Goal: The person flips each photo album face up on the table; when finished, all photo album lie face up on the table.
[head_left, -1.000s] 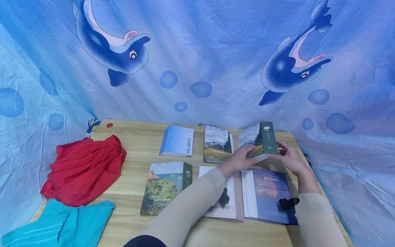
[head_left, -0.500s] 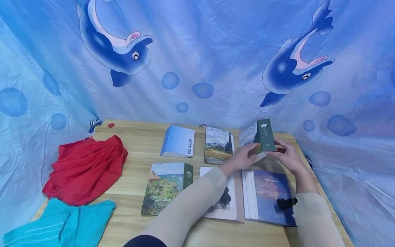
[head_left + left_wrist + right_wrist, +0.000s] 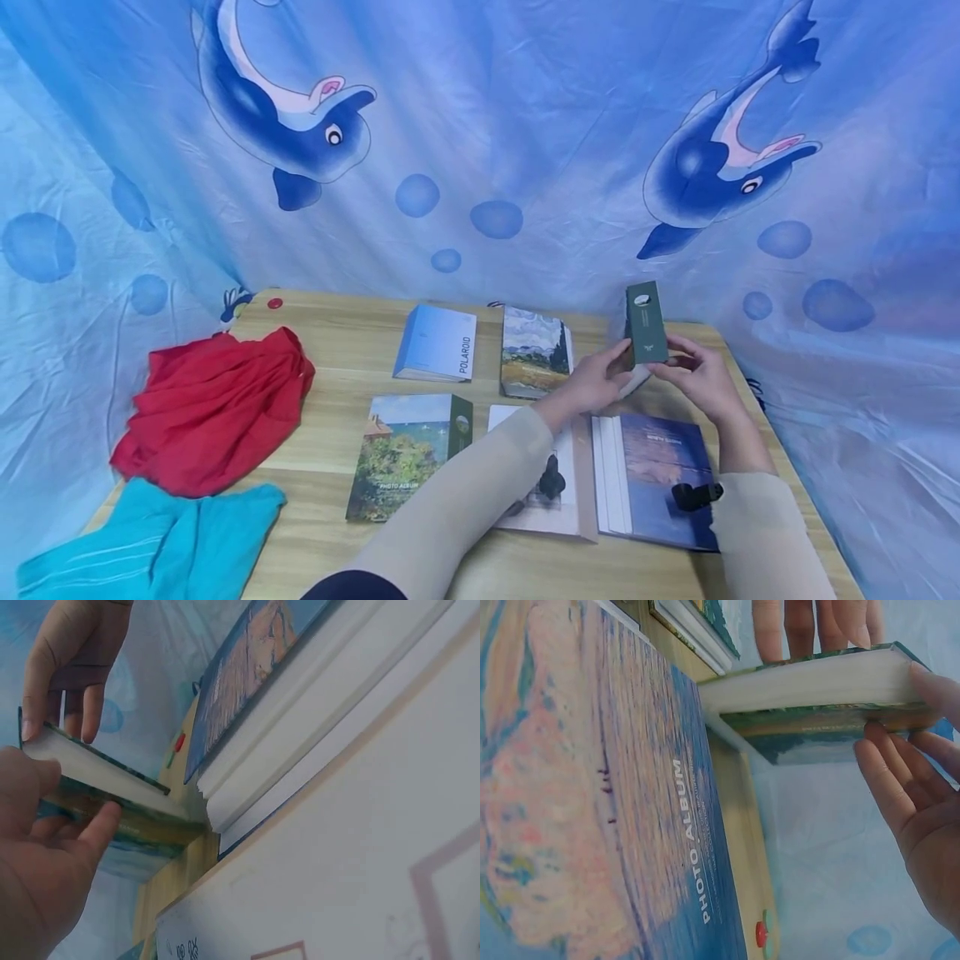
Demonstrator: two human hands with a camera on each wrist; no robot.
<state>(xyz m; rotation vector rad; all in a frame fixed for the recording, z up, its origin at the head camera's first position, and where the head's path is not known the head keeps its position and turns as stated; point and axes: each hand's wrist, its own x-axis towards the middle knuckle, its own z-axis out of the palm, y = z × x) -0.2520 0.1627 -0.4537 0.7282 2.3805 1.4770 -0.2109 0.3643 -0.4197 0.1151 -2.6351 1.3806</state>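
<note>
Over the far right of the table, both hands hold a thick photo album (image 3: 647,323) with its dark green spine turned up. My left hand (image 3: 588,383) grips its left side near the lower end. The right hand (image 3: 701,375) grips the opposite side, thumb at the near end. White page edges of the album (image 3: 112,772) show between its covers in the left wrist view. In the right wrist view, fingers (image 3: 889,769) lie along a painted cover. Just in front lies a blue-purple photo album (image 3: 663,467), and left of the hands a landscape-covered album (image 3: 534,350).
A blue Polaroid album (image 3: 435,342) lies at the back, with a garden-painting photo album (image 3: 405,458) nearer. The left forearm passes over a white album (image 3: 573,508). Red cloth (image 3: 217,408) and turquoise cloth (image 3: 157,542) lie at the left. A dolphin-printed curtain (image 3: 510,125) hangs behind the table.
The held album has turned so its painted cover has gone from the head view and the green spine faces up, a little higher. Both hands keep hold of it.
</note>
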